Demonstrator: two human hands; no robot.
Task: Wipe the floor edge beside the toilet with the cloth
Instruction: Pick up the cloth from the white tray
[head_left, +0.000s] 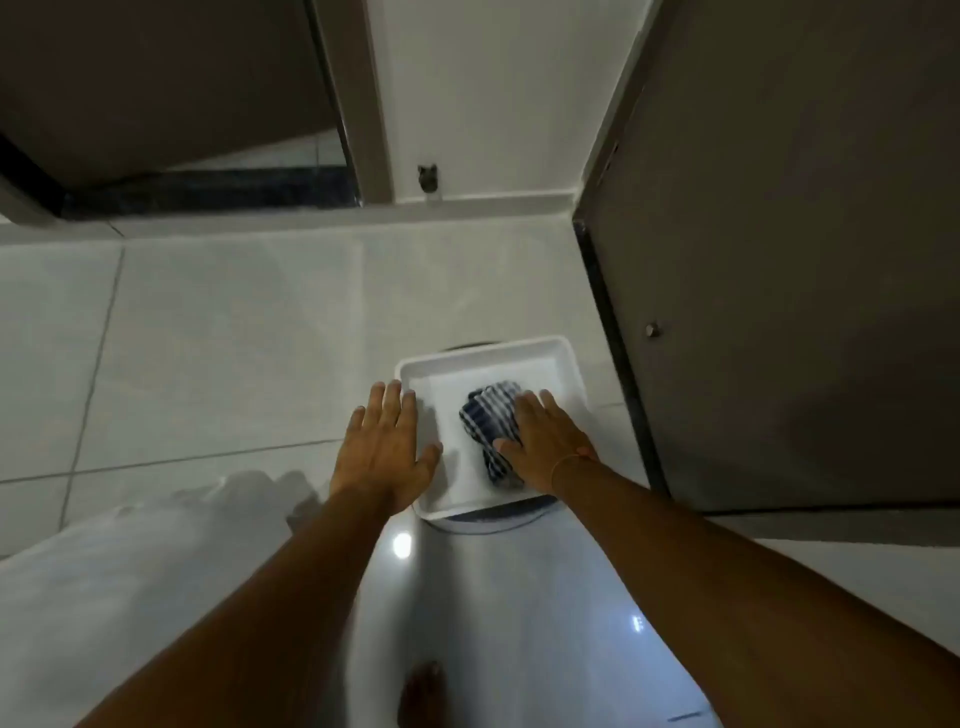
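Note:
A blue-and-white checked cloth (488, 421) lies crumpled in a white square tray (561, 358) on the floor. My right hand (545, 441) rests flat on the cloth's right side, fingers spread, thumb against the cloth. My left hand (387, 447) lies palm down over the tray's left rim, fingers apart, holding nothing. No toilet is in view.
The tray sits on a round dark-rimmed object (493, 519). A brown door (779, 260) stands open at the right. A doorway with a dark threshold (208, 192) is at the back left, with a white wall (493, 104) between them. White fabric (130, 571) lies lower left. My bare foot (423, 696) shows below.

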